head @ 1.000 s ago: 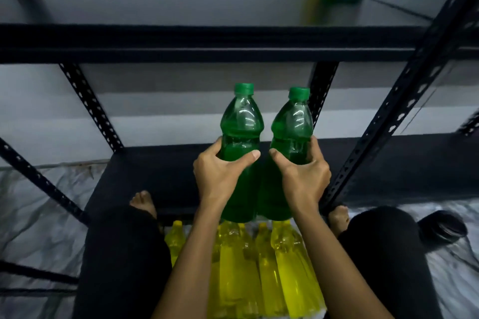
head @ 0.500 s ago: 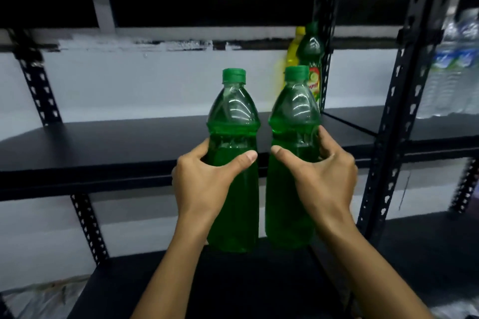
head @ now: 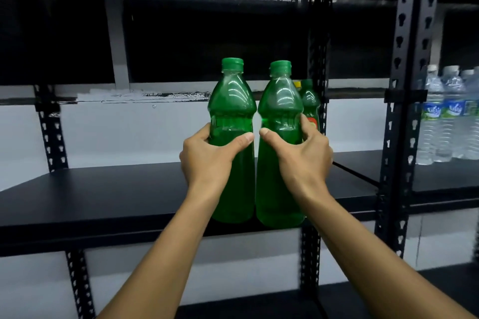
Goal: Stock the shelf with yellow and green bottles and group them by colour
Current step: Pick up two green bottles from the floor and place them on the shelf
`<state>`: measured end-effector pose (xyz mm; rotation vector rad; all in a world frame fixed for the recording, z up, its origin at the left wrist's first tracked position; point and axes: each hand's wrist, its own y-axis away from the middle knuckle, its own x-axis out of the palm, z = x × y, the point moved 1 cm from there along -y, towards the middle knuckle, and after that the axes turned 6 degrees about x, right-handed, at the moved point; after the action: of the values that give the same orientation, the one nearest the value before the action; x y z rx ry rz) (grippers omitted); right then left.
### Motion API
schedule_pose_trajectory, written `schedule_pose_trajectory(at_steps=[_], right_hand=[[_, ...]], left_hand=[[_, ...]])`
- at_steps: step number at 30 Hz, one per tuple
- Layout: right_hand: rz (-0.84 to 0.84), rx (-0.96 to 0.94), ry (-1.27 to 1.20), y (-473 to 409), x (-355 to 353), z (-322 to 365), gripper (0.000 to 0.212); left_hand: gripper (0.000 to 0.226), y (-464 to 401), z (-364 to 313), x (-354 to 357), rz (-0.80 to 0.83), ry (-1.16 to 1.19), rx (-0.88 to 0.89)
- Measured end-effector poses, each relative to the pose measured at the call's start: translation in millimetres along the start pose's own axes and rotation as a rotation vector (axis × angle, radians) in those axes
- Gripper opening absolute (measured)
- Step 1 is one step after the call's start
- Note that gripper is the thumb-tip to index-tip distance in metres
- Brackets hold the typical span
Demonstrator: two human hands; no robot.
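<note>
Beneath both my hands runs the black shelf (head: 103,189), its board bare out past my left hand (head: 207,155). That hand wraps one green bottle (head: 231,111); my right hand (head: 303,160) wraps the second green bottle (head: 280,114). I carry them upright, side by side, presumably to land them together as the green group.

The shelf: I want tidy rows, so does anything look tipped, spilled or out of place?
Nothing stands out. The left hand and right hand each hold an upright, capped green bottle at the shelf. No spill shows.
</note>
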<state>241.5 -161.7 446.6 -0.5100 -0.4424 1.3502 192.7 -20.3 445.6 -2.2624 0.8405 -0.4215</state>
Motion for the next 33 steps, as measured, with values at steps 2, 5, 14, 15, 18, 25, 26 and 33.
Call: schedule_pose_trajectory(at_steps=[2, 5, 14, 15, 18, 25, 26, 33], right_hand=[[-0.016, 0.023, 0.002, -5, 7, -3, 0.082], [-0.023, 0.048, 0.017, -13, 18, -11, 0.059], [-0.033, -0.012, 0.028, -56, 40, -19, 0.074], [-0.046, -0.020, 0.044, -57, 44, -22, 0.079], [-0.063, -0.029, 0.020, -58, 52, -36, 0.085], [-0.057, -0.082, 0.018, -77, 70, -75, 0.087], [-0.046, -0.099, 0.028, -82, 72, -79, 0.088], [0.131, -0.105, 0.279, -88, 83, -111, 0.112]], left_hand=[[0.032, -7, 6, 6, -0.015, -0.032, -0.015], [0.033, -19, 18, 13, -0.036, -0.056, -0.037], [0.037, -51, 50, 25, -0.046, -0.111, -0.050], [0.038, -53, 53, 27, -0.041, -0.116, -0.050], [0.037, -61, 62, 30, -0.001, -0.121, -0.034], [0.066, -74, 84, 35, 0.089, -0.233, 0.044], [0.081, -75, 88, 36, 0.085, -0.278, 0.040], [0.093, -79, 94, 49, -0.004, -0.685, 0.057]])
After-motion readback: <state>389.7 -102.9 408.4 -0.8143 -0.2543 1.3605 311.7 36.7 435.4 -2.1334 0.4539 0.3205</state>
